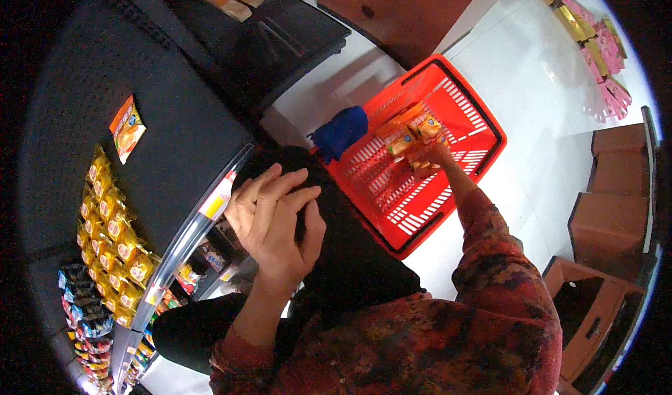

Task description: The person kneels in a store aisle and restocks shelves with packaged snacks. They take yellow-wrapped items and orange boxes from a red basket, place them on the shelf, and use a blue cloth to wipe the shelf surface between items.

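Observation:
My right hand (430,158) reaches down into a red plastic shopping basket (501,135) on the floor. It is among several orange snack packets (400,140) in there; the fingers are partly hidden, so whether they grip one cannot be told. Over the front edge of a dark store shelf (184,117), my left hand (281,219) hangs with bent, spread fingers and holds nothing. A single orange-and-white packet (127,130) lies on that shelf, farther in from the left hand.
A blue cloth (344,127) hangs over the basket's near side. Gold-wrapped packs (113,237) fill the shelf at left, beside darker snack bags (86,311). A clear price-label rail (184,237) edges the shelf. Brown cabinets (609,216) stand at right; pink packages (604,54) lie beyond.

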Demonstrator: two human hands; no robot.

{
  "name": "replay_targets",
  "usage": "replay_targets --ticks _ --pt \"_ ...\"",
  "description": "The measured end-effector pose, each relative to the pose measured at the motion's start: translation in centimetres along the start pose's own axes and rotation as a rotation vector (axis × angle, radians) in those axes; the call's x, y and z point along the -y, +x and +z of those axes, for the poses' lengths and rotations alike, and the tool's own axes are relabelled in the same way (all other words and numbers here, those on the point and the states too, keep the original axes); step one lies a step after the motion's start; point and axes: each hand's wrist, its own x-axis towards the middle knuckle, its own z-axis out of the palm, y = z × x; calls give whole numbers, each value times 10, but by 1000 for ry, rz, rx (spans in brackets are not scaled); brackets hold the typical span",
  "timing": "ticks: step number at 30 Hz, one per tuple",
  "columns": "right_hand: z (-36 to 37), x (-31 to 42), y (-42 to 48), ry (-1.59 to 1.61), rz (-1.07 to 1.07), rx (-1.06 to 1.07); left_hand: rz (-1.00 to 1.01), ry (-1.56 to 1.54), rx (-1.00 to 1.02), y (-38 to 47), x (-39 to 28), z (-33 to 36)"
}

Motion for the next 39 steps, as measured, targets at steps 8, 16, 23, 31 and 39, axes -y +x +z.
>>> replay_targets --ticks 8,16,23,31,39 --pt "-24 27 -47 688 -244 267 34 -84 -99 -4 5 1" --pt "-83 100 -131 1689 -201 141 98 -232 -110 -2 13 -17" --pt "-154 246 -161 1879 -564 288 -231 -666 -88 6 19 -41" --pt "-179 427 -174 1426 -766 360 -568 -1002 -188 14 85 -61" --pt "-171 480 -163 537 -875 -336 -889 -1031 -312 2 155 -63"
